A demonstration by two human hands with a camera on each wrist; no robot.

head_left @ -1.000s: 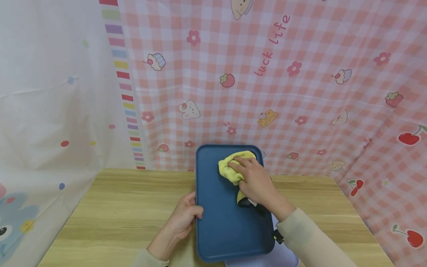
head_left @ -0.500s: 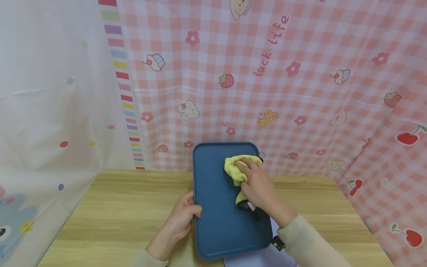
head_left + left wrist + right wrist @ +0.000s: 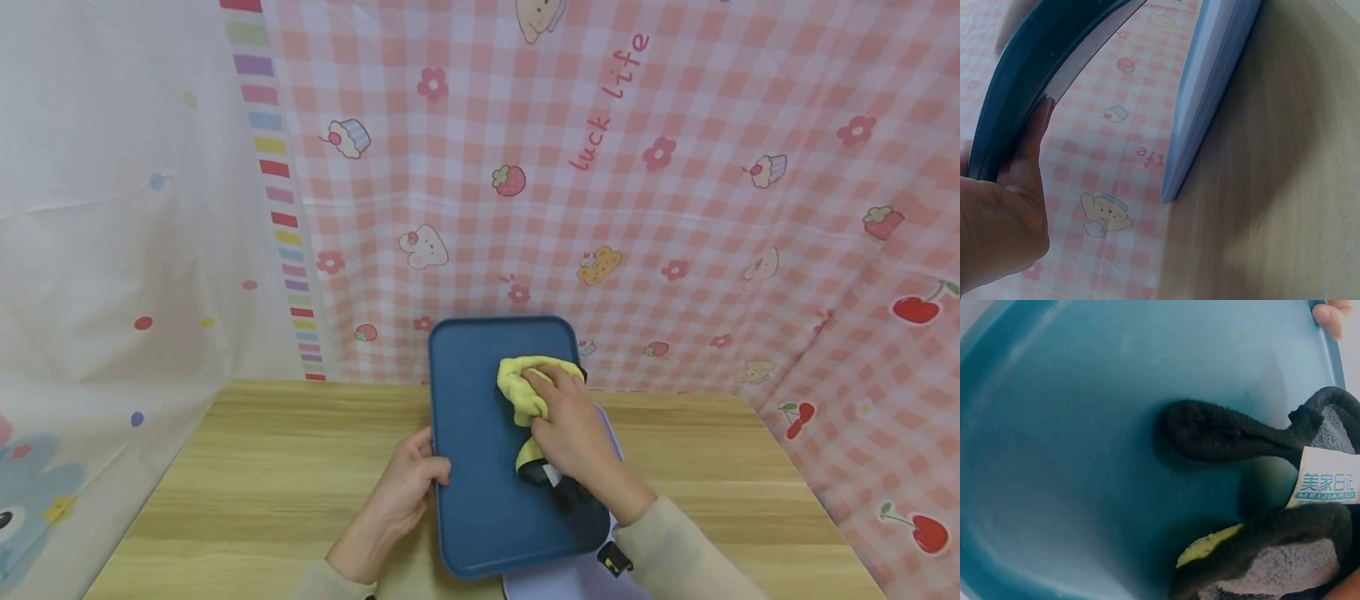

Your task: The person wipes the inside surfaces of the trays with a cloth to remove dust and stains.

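Note:
A dark blue rectangular tray (image 3: 480, 508) is held tilted up above the table, its inner face toward me. My left hand (image 3: 400, 486) grips its left rim, with the thumb on the front; the left wrist view shows fingers behind the tray edge (image 3: 1022, 81). Bunched under my right hand (image 3: 573, 433) is a yellow cloth (image 3: 519, 390), pressed against the upper right part of the tray. In the right wrist view, the cloth's dark trim (image 3: 1229, 434), grey side and white printed label (image 3: 1329, 478) lie against the blue surface. The right fingertips are partly sunk in the folds.
Beneath the blue tray, a lavender tray (image 3: 570, 579) lies on the wooden table (image 3: 285, 475). Layered pale edges (image 3: 1200, 100) show in the left wrist view. A pink checked curtain (image 3: 465, 133) hangs behind the table, and a white one (image 3: 135, 250) at the left.
The cloth and right hand moved right across the tray, then slightly back left and down. The blue tray has shifted a little left and up, with the left hand still gripping its rim.

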